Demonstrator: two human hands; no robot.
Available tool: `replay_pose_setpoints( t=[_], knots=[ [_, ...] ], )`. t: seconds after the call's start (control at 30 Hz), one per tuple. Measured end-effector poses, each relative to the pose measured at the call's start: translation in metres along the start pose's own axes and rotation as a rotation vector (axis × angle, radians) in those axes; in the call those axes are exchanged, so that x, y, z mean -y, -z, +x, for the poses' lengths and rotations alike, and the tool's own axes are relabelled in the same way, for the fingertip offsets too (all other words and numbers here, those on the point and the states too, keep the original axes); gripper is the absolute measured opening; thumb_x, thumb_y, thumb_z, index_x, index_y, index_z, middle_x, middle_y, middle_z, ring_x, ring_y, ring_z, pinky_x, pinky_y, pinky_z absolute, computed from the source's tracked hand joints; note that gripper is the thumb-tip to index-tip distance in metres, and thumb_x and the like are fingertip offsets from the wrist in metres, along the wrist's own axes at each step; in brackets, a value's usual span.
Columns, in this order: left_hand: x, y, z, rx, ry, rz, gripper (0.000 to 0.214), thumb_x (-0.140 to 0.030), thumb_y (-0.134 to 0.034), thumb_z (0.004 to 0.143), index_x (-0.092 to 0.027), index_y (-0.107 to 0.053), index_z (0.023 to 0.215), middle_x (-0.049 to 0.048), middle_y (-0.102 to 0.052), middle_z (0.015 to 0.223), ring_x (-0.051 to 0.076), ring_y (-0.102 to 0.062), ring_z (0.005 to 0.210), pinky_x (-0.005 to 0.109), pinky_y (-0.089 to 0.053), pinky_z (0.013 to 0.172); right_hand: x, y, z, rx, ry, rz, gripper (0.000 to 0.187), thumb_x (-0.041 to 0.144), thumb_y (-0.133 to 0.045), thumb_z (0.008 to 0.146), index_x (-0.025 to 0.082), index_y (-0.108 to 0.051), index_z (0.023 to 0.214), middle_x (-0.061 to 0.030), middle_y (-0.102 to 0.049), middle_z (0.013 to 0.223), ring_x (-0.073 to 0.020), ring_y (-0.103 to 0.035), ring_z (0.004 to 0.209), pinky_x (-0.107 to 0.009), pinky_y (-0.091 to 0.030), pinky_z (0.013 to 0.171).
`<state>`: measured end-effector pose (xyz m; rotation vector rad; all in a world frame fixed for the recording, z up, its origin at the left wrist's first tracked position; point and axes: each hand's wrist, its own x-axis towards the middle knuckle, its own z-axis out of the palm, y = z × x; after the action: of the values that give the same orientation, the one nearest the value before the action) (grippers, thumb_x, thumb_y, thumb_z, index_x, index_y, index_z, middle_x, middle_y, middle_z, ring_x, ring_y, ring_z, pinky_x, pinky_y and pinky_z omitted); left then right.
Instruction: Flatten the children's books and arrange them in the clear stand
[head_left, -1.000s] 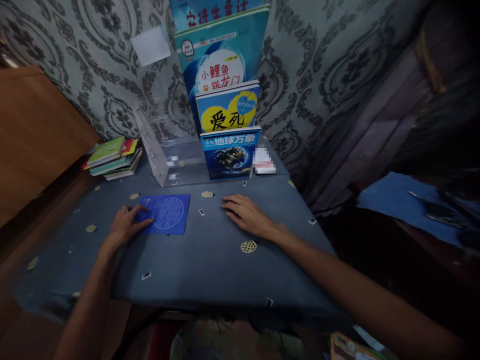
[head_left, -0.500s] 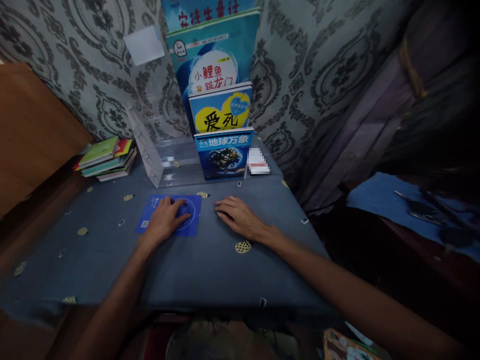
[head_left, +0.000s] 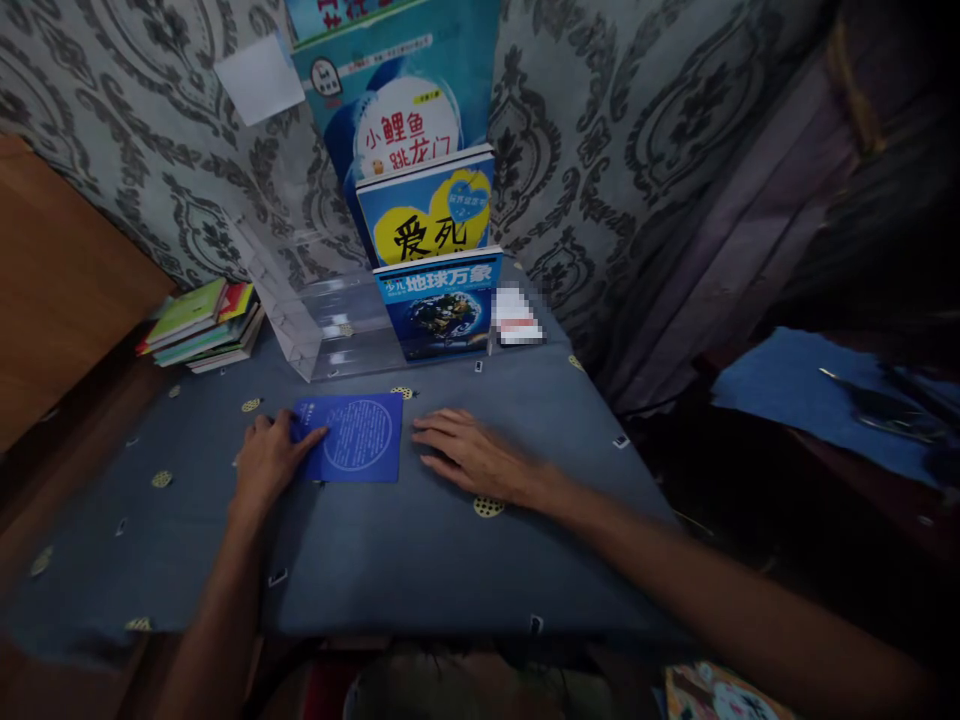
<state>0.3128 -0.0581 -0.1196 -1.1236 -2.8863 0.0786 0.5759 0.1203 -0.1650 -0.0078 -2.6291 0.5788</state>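
A blue booklet (head_left: 358, 437) with white print inside a circle lies flat on the tablecloth. My left hand (head_left: 264, 462) is at its left edge, thumb laid over the cover and fingers curled at the side, their tips partly hidden. Just right of the booklet, my right hand (head_left: 469, 455) rests with fingers stretched out and a little apart, holding nothing. Behind both hands is a clear plastic display rack (head_left: 294, 345). Books stand in tiers on its right side, the front one a blue book with a globe (head_left: 442, 315).
A stack of books (head_left: 202, 325) lies at the table's left rear. A blurred white item (head_left: 517, 318) is beside the rack. Patterned curtain hangs behind the table (head_left: 420, 560). On the right, a blue cloth (head_left: 795, 390) bears dark objects. Another colourful book (head_left: 720, 695) shows below the front edge.
My left hand has slid left from the booklet's middle to its left edge, uncovering the printed circle. My right hand stays beside the booklet with fingers slightly more spread. The view has shifted a little.
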Motion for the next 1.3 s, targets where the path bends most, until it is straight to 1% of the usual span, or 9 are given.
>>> replay_pose_setpoints(
  t=[0.17,0.4,0.7,0.8,0.87,0.97,1.03,1.13,1.3],
  knots=[
    [-0.021,0.004,-0.001,0.009,-0.057,0.001,0.067,-0.072,-0.045,0.091,-0.017,-0.06,0.127,0.017,-0.062,0.111,0.038,-0.062,0.107,0.042,-0.051,0.084,0.002,-0.001,0.001,-0.001,-0.009,0.001,0.031,0.031,-0.056,0.101,0.016,-0.067,0.126,-0.0154,-0.066,0.136,-0.0285,-0.059,0.129,-0.05,-0.049,0.109],
    [-0.056,0.004,-0.005,0.035,-0.167,-0.058,0.061,-0.066,-0.052,0.092,-0.017,-0.06,0.127,0.0165,-0.06,0.117,0.035,-0.059,0.112,0.04,-0.051,0.083,-0.001,-0.001,0.001,-0.005,-0.026,-0.032,0.032,0.031,-0.053,0.102,0.016,-0.068,0.126,-0.0178,-0.066,0.135,-0.0304,-0.059,0.129,-0.054,-0.047,0.109],
    [-0.104,0.007,-0.012,0.025,-0.392,-0.071,0.048,-0.053,-0.054,0.098,-0.018,-0.06,0.13,0.0141,-0.061,0.123,0.03,-0.056,0.118,0.037,-0.05,0.088,-0.009,-0.004,-0.001,-0.031,-0.084,-0.1,0.029,0.029,-0.053,0.102,0.016,-0.07,0.122,-0.0174,-0.068,0.13,-0.031,-0.06,0.127,-0.056,-0.048,0.108],
    [-0.115,0.008,-0.016,0.008,-0.421,-0.009,0.045,-0.051,-0.052,0.099,-0.017,-0.062,0.126,0.0165,-0.062,0.123,0.032,-0.057,0.117,0.04,-0.051,0.088,-0.012,-0.004,-0.001,-0.025,-0.093,-0.11,0.029,0.028,-0.053,0.102,0.018,-0.07,0.122,-0.0166,-0.068,0.131,-0.0303,-0.06,0.128,-0.056,-0.047,0.108],
    [-0.121,0.004,-0.019,-0.022,-0.474,0.031,0.039,-0.044,-0.048,0.101,-0.017,-0.062,0.125,0.0183,-0.063,0.125,0.033,-0.057,0.119,0.045,-0.049,0.095,-0.014,-0.006,-0.002,-0.028,-0.098,-0.104,0.029,0.028,-0.053,0.101,0.019,-0.07,0.123,-0.0155,-0.068,0.131,-0.0293,-0.06,0.128,-0.055,-0.047,0.109],
    [-0.129,-0.007,-0.021,-0.063,-0.594,0.01,0.036,-0.03,-0.043,0.103,-0.018,-0.057,0.134,0.0186,-0.058,0.142,0.031,-0.054,0.131,0.052,-0.041,0.11,-0.017,-0.01,-0.003,-0.044,-0.102,-0.092,0.03,0.027,-0.053,0.1,0.02,-0.068,0.126,-0.016,-0.067,0.132,-0.0298,-0.058,0.13,-0.056,-0.047,0.11],
    [-0.132,-0.015,-0.021,-0.075,-0.641,-0.028,0.041,-0.027,-0.039,0.104,-0.019,-0.051,0.142,0.0176,-0.052,0.152,0.031,-0.049,0.14,0.055,-0.038,0.115,-0.018,-0.012,-0.003,-0.052,-0.112,-0.095,0.033,0.027,-0.053,0.1,0.019,-0.067,0.129,-0.017,-0.065,0.135,-0.0311,-0.056,0.133,-0.058,-0.046,0.11],
    [-0.13,-0.02,-0.017,-0.076,-0.645,-0.056,0.045,-0.032,-0.037,0.106,-0.02,-0.048,0.147,0.0172,-0.047,0.156,0.031,-0.043,0.145,0.056,-0.036,0.117,-0.018,-0.015,-0.003,-0.042,-0.142,-0.128,0.037,0.029,-0.051,0.101,0.017,-0.064,0.133,-0.0187,-0.061,0.141,-0.0328,-0.051,0.139,-0.06,-0.044,0.113],
    [-0.123,-0.013,-0.01,-0.031,-0.554,-0.031,0.057,-0.049,-0.041,0.104,-0.013,-0.046,0.148,0.0231,-0.045,0.157,0.036,-0.045,0.143,0.059,-0.038,0.113,-0.018,-0.017,-0.006,-0.038,-0.177,-0.137,0.039,0.03,-0.051,0.101,0.018,-0.061,0.136,-0.0179,-0.059,0.145,-0.0319,-0.05,0.141,-0.06,-0.041,0.116]
  ],
)
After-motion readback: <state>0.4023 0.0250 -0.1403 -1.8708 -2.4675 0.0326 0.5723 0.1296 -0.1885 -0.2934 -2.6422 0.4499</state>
